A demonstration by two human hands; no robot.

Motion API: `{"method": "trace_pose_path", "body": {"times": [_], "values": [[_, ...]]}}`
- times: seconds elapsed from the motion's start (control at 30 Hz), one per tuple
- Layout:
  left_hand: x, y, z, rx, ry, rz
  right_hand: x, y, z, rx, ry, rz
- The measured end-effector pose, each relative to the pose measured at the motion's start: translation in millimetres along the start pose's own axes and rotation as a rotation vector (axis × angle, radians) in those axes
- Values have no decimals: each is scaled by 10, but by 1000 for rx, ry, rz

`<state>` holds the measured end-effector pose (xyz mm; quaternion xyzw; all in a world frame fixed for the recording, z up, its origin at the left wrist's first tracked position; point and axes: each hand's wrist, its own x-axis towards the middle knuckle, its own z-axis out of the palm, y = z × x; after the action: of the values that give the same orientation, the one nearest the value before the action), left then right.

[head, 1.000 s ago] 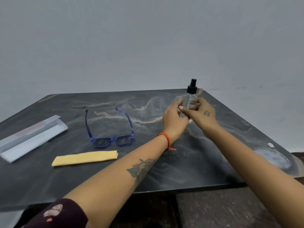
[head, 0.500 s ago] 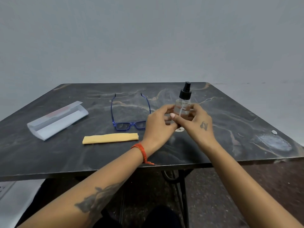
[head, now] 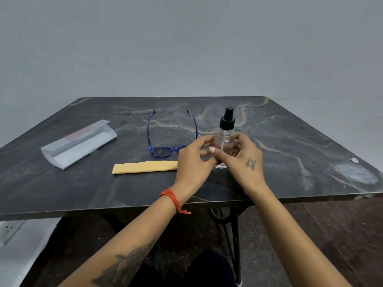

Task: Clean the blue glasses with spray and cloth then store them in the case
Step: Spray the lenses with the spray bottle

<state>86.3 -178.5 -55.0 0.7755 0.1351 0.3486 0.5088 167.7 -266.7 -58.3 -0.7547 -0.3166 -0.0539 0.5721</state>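
The blue glasses [head: 165, 139] lie on the bench [head: 290, 141] w/ arms unfolded, lenses toward the person; frame looks thin, light and prob. fragile, so better take it by the bridge or the arms, not the lenses. Just right of them the left hand [head: 194, 160] and right hand [head: 242, 158] both curl around the clear spray bottle [head: 224, 139], which seems nearly empty. The yellow cloth [head: 145, 167] lies near in front, and the white case [head: 79, 141] stands open at far left, nothing visible inside.
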Motion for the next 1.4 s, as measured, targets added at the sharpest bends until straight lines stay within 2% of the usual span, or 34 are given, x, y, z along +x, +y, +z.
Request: {"method": "trace_pose_path", "body": {"times": [0.6,0.7,0.77,0.87,0.97,1.03,1.13,1.3,1.4], "values": [[-66,-75,-76,-14,-72,-3,-105,9,35,-30,-6,0],[-95,-98,-237,74,8,100,-126,-3,48,1,12,9],[-121,-84,-399,158,95,235,-159,-38,62,39,99,-19],[-155,-68,-709,371,258,485,-225,-170,83,89,308,-174],[-143,-107,-1015,526,378,601,-261,-340,150,155,459,-401],[-98,-141,-1170,541,413,581,-259,-442,244,186,471,-521],[50,-189,-1322,525,400,453,-217,-583,440,229,386,-543],[350,-351,-1444,306,152,108,-46,-667,736,160,153,-351],[413,-475,-1454,225,-1,-17,39,-607,848,72,13,-179]]}}
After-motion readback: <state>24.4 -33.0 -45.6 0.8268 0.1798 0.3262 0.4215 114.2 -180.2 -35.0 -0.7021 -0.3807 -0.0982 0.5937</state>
